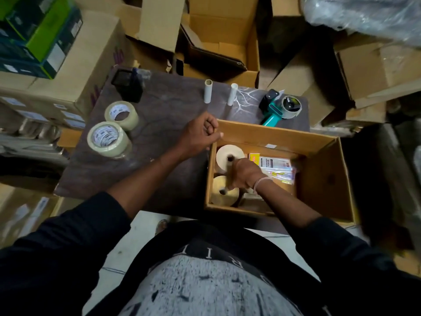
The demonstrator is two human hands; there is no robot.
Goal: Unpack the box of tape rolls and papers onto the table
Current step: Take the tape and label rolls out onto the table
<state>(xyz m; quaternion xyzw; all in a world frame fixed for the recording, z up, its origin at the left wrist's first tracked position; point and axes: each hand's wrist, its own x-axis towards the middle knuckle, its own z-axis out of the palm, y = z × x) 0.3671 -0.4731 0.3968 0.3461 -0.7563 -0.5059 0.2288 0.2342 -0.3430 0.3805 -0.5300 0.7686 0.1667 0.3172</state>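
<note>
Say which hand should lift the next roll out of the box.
Right. The right hand is already inside the box, gripping a roll's core; the left hand holds the box's rim.

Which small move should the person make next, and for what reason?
Probably lift the right hand straight up, because it already grips a brown tube standing in the box between the rolls, while the left hand holds the box's edge and the table has free space beside it.
</note>
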